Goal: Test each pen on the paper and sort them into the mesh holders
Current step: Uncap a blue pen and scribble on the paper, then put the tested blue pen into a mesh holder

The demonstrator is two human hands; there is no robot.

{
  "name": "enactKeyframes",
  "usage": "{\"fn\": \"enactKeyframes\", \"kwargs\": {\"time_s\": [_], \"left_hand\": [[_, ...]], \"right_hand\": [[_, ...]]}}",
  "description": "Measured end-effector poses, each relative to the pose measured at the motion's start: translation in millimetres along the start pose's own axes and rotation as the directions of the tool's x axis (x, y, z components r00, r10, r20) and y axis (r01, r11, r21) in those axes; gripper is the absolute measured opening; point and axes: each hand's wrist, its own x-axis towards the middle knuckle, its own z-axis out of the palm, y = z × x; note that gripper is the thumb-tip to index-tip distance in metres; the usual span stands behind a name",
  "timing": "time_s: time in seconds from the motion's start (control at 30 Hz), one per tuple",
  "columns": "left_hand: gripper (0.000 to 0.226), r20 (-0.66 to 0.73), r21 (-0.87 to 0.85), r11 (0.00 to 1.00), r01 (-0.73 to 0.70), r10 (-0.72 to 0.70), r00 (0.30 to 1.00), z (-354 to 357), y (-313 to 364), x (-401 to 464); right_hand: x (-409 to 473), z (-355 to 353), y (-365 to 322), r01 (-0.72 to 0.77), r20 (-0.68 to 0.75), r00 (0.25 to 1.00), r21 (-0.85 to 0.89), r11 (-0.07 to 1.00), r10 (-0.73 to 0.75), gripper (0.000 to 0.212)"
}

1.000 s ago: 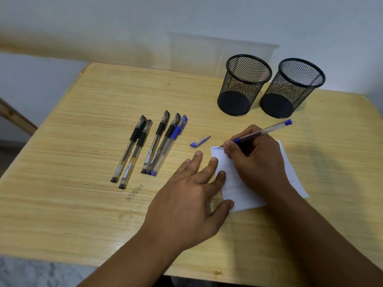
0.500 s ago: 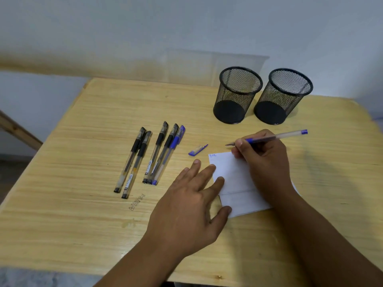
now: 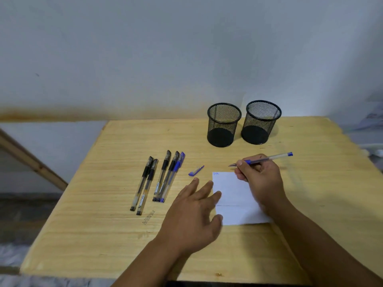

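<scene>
Pen 1 of 6 tested: right hand (image 3: 259,175) grips uncapped blue pen (image 3: 267,158) just past the paper (image 3: 236,195), left hand (image 3: 192,214) flat and spread on its edge; five pens (image 3: 159,179) further left, both holders (image 3: 242,123) beyond look empty.

Two bare forearms and hands

The left hand (image 3: 191,216) and right hand (image 3: 260,176) wear no sleeves, rings, watch or gloves; short nails.
</scene>
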Motion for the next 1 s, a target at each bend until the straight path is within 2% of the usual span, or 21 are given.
{"fn": "enactKeyframes", "kwargs": {"time_s": [0.1,0.2,0.33,0.4,0.47,0.57,0.63,0.7,0.83,0.9,1.0], "left_hand": [[0.061,0.009,-0.042,0.999,0.02,-0.019,1.0,-2.0,2.8,0.4],[0.056,-0.01,-0.071,0.997,-0.018,0.018,1.0,-9.9,7.7,0.3],[0.021,-0.053,-0.208,0.978,0.013,-0.024,0.998,-28.1,14.7,4.0],[0.022,-0.117,-0.25,0.966,0.067,-0.099,0.988,-31.6,7.3,13.1],[0.033,-0.198,-0.236,0.965,0.117,-0.166,0.966,-32.6,-4.3,26.8],[0.032,-0.29,-0.133,0.979,0.158,-0.191,0.938,-40.8,-13.3,45.8],[0.029,-0.274,0.066,0.975,0.211,-0.186,0.944,-44.6,-18.9,56.4],[0.022,-0.258,0.216,0.931,0.294,-0.236,0.937,-45.7,-22.3,61.4],[0.024,-0.254,0.322,0.879,0.351,-0.277,0.927,-47.2,-19.3,62.9],[0.021,-0.27,0.274,0.893,0.357,-0.285,0.92,-48.0,-18.8,61.4],[0.013,-0.283,0.041,0.95,0.308,-0.285,0.916,-50.5,-13.7,54.0]], "right_hand": [[-1.9,-8.2,-5.0,-0.002,-0.004,1.0,0.026,1.0,0.002,0.008],[-5.5,-16.5,-9.9,0.014,-0.01,1.0,0.024,1.0,-0.014,0.009],[-12.2,-25.7,-15.5,0.029,-0.001,1.0,0.04,0.999,-0.029,0.009],[-16.4,-30.1,-17.5,0.031,0.005,0.999,0.062,0.998,-0.031,0.008],[-21.7,-33.9,-18.1,0.028,0.014,0.999,0.079,0.996,-0.029,0.009],[-30.4,-38.2,-16.1,0.016,0.046,0.999,0.081,0.997,-0.019,0.008],[-35.1,-41.0,-14.6,0.013,0.074,0.997,0.078,0.997,-0.019,0.008],[-39.2,-43.9,-14.6,0.012,0.094,0.995,0.08,0.997,-0.019,0.008],[-44.8,-48.2,-15.1,0.013,0.109,0.994,0.08,0.997,-0.022,0.009],[-46.2,-50.0,-16.2,0.013,0.113,0.993,0.087,0.996,-0.022,0.009],[-48.3,-51.8,-24.1,0.04,0.126,0.99,0.119,0.992,-0.055,0.007]]}}
